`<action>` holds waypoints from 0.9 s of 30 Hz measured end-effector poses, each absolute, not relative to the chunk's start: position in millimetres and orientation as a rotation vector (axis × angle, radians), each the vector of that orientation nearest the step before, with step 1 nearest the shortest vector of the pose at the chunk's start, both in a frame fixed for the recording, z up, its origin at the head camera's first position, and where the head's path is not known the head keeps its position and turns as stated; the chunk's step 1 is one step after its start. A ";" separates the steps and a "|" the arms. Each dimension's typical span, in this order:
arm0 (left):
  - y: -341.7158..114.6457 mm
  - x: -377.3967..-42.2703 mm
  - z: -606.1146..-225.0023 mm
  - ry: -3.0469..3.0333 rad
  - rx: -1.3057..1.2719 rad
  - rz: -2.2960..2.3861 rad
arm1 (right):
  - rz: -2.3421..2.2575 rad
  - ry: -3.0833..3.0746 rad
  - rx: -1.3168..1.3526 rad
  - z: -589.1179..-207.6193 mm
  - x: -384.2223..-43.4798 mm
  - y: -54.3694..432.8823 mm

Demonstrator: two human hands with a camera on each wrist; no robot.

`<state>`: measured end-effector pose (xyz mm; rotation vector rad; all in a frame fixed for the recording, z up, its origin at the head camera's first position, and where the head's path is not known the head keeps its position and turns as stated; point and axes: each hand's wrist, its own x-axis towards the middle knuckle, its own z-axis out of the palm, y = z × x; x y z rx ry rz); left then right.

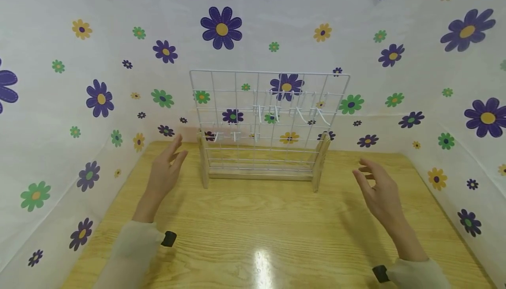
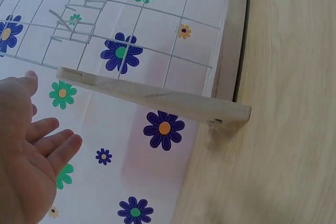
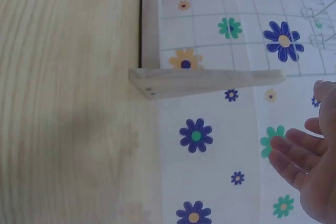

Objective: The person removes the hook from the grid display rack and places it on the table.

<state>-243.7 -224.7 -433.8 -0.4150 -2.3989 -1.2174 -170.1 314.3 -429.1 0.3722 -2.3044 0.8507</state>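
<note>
A white wire grid rack [image 1: 245, 162] stands upright in a wooden base [image 1: 261, 176] at the back of the table. Several white hooks [image 1: 299, 114] hang on it, an upper group right of the middle and a lower group at the left. My left hand [image 1: 164, 170] is raised left of the rack, fingers loosely extended, holding nothing; the left wrist view shows it beside the base's wooden side post [image 2: 157, 98]. On the other side, my right hand [image 1: 379, 192] hovers with relaxed fingers and nothing in them, near the right side post [image 3: 210, 81].
The wood-grain table [image 1: 245, 223] spreads in front of the rack. White flower-printed sheeting [image 1: 253, 56] closes off the back and both sides. A dark strap piece [image 1: 169, 239] sticks out at the left sleeve, another [image 1: 381, 274] at the right sleeve.
</note>
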 end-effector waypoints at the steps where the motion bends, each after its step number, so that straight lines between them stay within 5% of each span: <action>1: -223.0 -245.6 -433.1 -2.392 -0.415 -1.225 | 0.843 -2.292 0.372 -426.9 -170.4 311.8; 27: -199.9 -286.0 -414.7 -2.375 -0.403 -1.482 | 0.890 -2.120 0.442 -369.5 -181.5 251.3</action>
